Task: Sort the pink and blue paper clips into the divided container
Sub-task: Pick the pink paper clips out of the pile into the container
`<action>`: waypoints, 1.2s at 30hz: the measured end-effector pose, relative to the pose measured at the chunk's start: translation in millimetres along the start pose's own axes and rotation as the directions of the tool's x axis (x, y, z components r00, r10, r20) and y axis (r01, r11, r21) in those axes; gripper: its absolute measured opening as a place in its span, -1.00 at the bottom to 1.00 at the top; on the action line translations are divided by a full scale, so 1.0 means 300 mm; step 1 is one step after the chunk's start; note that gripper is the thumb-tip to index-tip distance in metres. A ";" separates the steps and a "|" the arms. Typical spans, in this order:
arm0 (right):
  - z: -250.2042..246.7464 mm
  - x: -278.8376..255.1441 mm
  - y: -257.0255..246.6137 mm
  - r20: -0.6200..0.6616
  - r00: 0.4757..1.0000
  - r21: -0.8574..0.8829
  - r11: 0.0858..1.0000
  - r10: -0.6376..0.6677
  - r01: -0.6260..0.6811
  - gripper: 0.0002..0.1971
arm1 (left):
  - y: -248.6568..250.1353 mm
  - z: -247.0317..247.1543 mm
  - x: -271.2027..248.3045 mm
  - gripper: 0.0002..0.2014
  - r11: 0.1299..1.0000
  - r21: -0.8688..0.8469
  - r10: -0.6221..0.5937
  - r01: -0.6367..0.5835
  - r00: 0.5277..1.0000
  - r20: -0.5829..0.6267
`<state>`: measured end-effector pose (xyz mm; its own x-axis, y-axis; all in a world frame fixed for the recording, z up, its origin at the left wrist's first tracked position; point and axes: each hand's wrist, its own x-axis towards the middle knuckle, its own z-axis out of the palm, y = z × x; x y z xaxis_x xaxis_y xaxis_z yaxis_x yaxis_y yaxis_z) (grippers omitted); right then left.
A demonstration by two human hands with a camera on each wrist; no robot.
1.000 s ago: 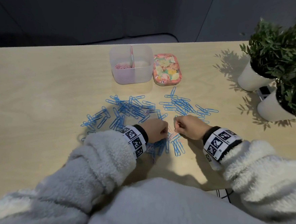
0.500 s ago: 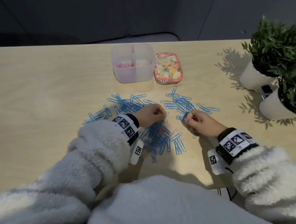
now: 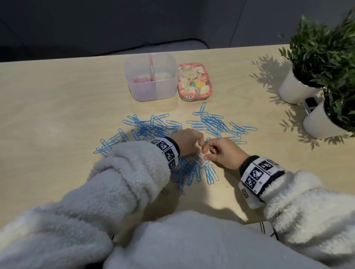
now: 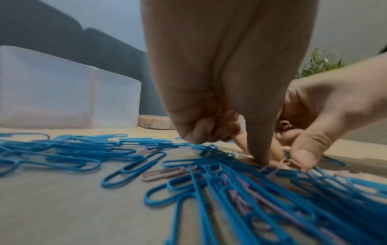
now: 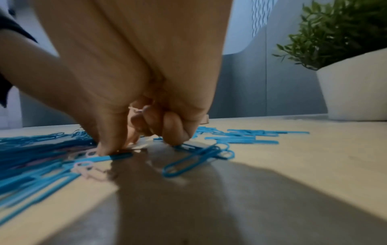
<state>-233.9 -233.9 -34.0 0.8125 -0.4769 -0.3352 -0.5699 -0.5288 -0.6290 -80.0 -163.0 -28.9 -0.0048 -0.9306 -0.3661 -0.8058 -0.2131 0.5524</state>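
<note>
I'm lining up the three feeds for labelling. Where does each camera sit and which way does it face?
Head: above, looking down at the table, both hands and fleece sleeves.
Left wrist: just above the tabletop, behind the left hand, facing the divided container.
Right wrist: equally low, behind the right hand, facing a potted plant.
Shared: all show the blue paper clips.
</note>
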 end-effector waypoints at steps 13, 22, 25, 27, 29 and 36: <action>-0.054 -0.114 0.054 0.003 0.972 0.795 0.589 0.233 -0.144 -0.78 | -0.078 -0.032 -0.056 -0.93 0.931 -0.361 -0.082 0.056 0.995 -0.056; -0.022 -0.121 0.067 -0.032 0.967 0.652 0.739 0.252 -0.171 -0.71 | -0.038 -0.022 -0.074 -0.90 0.963 -0.256 -0.077 0.083 0.996 0.033; 0.007 -0.123 0.101 -0.043 0.991 0.279 0.954 0.125 -0.108 -0.88 | -0.031 0.003 -0.077 -0.82 0.999 -0.030 -0.024 0.024 1.000 -0.002; 0.014 -0.122 0.104 -0.029 0.990 0.074 0.988 0.137 -0.134 -0.87 | -0.030 0.014 -0.076 -0.78 0.996 0.088 0.012 -0.011 1.000 -0.013; 0.014 -0.117 0.084 -0.024 0.988 -0.016 0.988 0.154 -0.155 -0.82 | -0.029 0.019 -0.075 -0.78 0.988 0.151 0.041 -0.037 0.999 -0.026; -0.043 -0.063 0.035 0.197 0.972 0.017 0.990 0.131 -0.137 -0.70 | -0.038 -0.001 -0.088 -0.83 0.999 0.044 0.032 -0.032 0.999 -0.015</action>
<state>-257.0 -239.6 -25.2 0.7389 -0.3946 -0.5461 -0.6737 -0.4464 -0.5890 -70.4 -136.0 -25.3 -0.0223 -0.9412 -0.3370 -0.8306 -0.1701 0.5303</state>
